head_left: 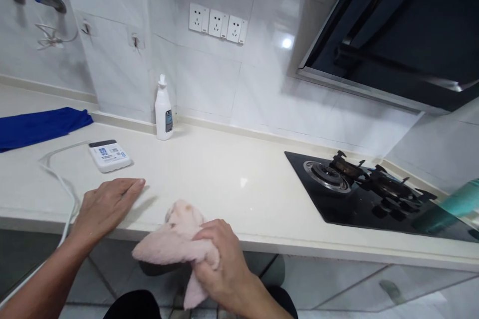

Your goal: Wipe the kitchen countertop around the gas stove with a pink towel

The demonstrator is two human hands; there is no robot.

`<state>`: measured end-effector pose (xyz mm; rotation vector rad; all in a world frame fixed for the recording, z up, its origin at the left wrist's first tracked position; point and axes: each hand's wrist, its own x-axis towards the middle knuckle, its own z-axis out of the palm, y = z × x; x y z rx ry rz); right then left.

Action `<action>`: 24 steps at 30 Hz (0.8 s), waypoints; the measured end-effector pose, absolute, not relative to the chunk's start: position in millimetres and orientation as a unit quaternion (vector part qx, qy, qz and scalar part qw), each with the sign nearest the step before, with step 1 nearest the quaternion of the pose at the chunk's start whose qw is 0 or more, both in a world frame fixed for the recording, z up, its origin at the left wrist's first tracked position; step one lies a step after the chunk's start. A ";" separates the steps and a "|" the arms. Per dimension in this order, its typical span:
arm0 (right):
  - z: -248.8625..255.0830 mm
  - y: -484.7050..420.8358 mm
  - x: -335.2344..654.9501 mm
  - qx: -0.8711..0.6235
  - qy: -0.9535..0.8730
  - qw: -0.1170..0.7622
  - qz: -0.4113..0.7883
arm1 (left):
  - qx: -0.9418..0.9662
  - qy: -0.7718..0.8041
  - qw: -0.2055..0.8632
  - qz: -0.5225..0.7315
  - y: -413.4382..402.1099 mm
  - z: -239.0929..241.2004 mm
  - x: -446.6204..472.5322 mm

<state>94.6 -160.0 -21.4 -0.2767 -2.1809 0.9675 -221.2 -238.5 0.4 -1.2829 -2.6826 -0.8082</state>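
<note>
A pale pink cloth [170, 244] is bunched in my right hand [224, 264], whose fingers are wrapped round it at the counter's front edge. Part of the cloth lies over the edge and part hangs below it. My left hand [108, 204] holds nothing; its fingers are stretched forward, low over or resting on the counter [209, 169]. Just beyond that hand lies a white box-shaped device [110, 156] with a dark strip and printed label. A white cable [62, 179] runs from the device, passing behind my left wrist.
A white spray bottle [163, 112] stands by the wall. Blue cloth [41, 127] lies at the far left. To the right is a black gas hob [318, 199], beneath a dark range hood [404, 35]. Wall sockets [217, 23] sit above the counter.
</note>
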 end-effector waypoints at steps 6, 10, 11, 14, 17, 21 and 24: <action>3.8 -106.0 150.0 -0.318 -0.562 0.437 0.626 | -0.409 -0.876 0.028 -0.254 -238.4 -4.1 -228.0; -4.1 -38.7 233.7 -0.416 -0.646 0.481 0.423 | -0.414 -0.874 0.036 -0.251 -239.9 -6.7 -229.7; -9.4 -25.7 258.6 -0.465 -0.662 0.496 0.314 | -0.416 -0.874 0.037 -0.249 -239.8 -7.2 -229.9; -21.2 -6.4 318.7 -0.510 -0.676 0.520 0.112 | -0.423 -0.872 0.046 -0.241 -238.4 -7.7 -229.3; -17.3 -9.9 333.6 -0.462 -0.743 0.478 0.072 | -0.421 -0.874 0.055 -0.235 -236.6 -6.1 -227.2; -4.8 -11.2 295.4 -0.385 -0.868 0.308 0.064 | -0.417 -0.878 0.053 -0.228 -235.9 -2.4 -224.9; -5.4 5.5 258.5 -0.397 -0.902 0.156 0.069 | -0.413 -0.884 0.049 -0.213 -236.1 -1.5 -226.2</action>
